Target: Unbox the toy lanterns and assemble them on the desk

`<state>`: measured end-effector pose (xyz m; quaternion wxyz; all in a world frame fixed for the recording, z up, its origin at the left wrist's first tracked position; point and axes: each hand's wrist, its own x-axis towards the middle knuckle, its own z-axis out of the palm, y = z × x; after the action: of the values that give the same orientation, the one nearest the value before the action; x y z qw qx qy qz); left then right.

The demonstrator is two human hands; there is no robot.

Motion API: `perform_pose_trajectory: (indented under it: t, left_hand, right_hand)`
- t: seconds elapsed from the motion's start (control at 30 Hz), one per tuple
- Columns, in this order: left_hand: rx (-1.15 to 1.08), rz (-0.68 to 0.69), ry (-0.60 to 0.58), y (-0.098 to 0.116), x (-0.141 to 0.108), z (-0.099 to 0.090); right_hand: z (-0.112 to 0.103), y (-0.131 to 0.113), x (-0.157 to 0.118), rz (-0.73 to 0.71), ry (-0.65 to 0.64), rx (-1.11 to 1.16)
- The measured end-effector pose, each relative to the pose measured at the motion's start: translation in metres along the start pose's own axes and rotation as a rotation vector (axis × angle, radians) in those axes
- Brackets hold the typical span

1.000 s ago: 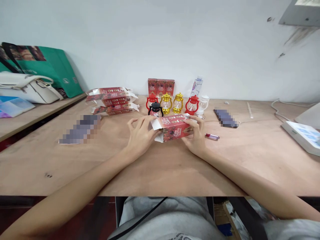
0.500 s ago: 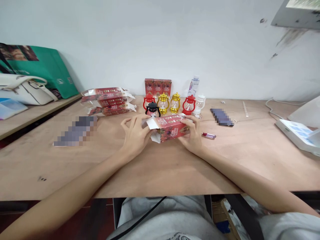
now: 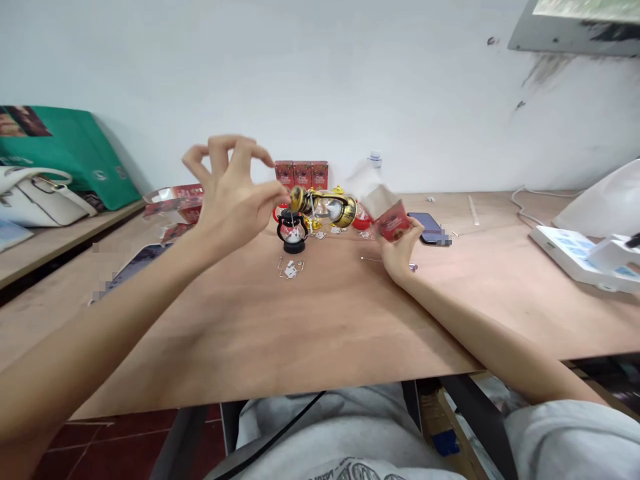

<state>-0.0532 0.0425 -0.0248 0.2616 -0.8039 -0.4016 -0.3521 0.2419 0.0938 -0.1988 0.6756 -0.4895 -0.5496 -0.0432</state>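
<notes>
Above the middle of the counter (image 3: 280,347), a gold-and-black lantern (image 3: 345,213) was held sideways in the air, its long axis nearly level: top towards nine o'clock, base towards three and slightly lower. The left hand (image 3: 233,197) pinched its top end, the remaining fingers spread apart. At three o'clock from it, the right hand (image 3: 397,257) gripped a red box (image 3: 393,221), its blurred pale end pointing to eleven. An upright black lantern (image 3: 293,231) stood at eight o'clock; broad room lay between it and the counter's near edge at six.
</notes>
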Motion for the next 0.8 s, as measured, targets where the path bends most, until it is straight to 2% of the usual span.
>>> perform_pose_trajectory:
  t: [0.07, 0.13, 0.2, 0.33, 0.47, 0.57, 0.7, 0.77, 0.8]
  left_hand:
    - [0.002, 0.092, -0.084, 0.004, 0.023, -0.002]
    - [-0.017, 0.201, -0.171, 0.009, 0.041, 0.004]
    - [-0.031, 0.297, -0.241, 0.013, 0.052, 0.018]
    - [-0.045, 0.422, -0.358, 0.012, 0.063, 0.062]
    - [-0.061, 0.417, -0.413, 0.002, 0.072, 0.099]
    - [-0.06, 0.397, -0.436, -0.003, 0.079, 0.115]
    - [-0.005, 0.404, -0.556, -0.004, 0.086, 0.121]
    - [0.033, 0.392, -0.637, -0.001, 0.087, 0.119]
    - [0.041, 0.388, -0.633, 0.001, 0.085, 0.116]
  right_hand:
    - [0.001, 0.005, 0.005, 0.12, 0.11, 0.044]
    - [0.002, 0.006, 0.009, 0.142, 0.129, 0.095]
    - [0.001, 0.003, 0.01, 0.154, 0.129, 0.14]
    - [-0.001, -0.01, 0.007, 0.195, 0.088, 0.192]
    - [-0.004, -0.03, -0.002, 0.18, -0.003, 0.229]
    - [-0.004, -0.045, -0.011, 0.171, -0.119, 0.281]
    - [-0.004, -0.059, -0.022, 0.146, -0.265, 0.338]
    - [-0.004, -0.062, -0.024, 0.137, -0.268, 0.342]
    - [-0.004, -0.062, -0.024, 0.136, -0.256, 0.342]
